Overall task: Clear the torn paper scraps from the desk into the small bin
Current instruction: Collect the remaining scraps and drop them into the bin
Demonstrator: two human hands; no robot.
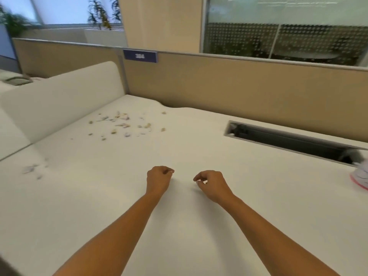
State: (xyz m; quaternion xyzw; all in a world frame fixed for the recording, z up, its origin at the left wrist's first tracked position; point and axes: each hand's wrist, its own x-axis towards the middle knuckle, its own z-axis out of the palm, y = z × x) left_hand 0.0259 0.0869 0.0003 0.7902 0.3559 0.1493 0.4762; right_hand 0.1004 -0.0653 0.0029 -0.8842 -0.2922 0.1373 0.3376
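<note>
Several torn paper scraps (pixel 123 124) lie scattered on the white desk (pixel 199 226), at the far left near the white side panel. A smaller cluster of scraps (pixel 31 169) lies closer, at the left edge. My left hand (pixel 158 179) and my right hand (pixel 212 185) hover side by side over the middle of the desk, fingers loosely curled, holding nothing. Both are well short of the scraps. A white object with a pink rim (pixel 360 176), cut off by the right edge, may be the small bin; I cannot tell.
A white curved side panel (pixel 59 100) borders the desk on the left. A tan partition (pixel 239 82) runs along the back, with a blue number plate (pixel 140 56). A dark cable slot (pixel 288 139) is sunk into the desk at right.
</note>
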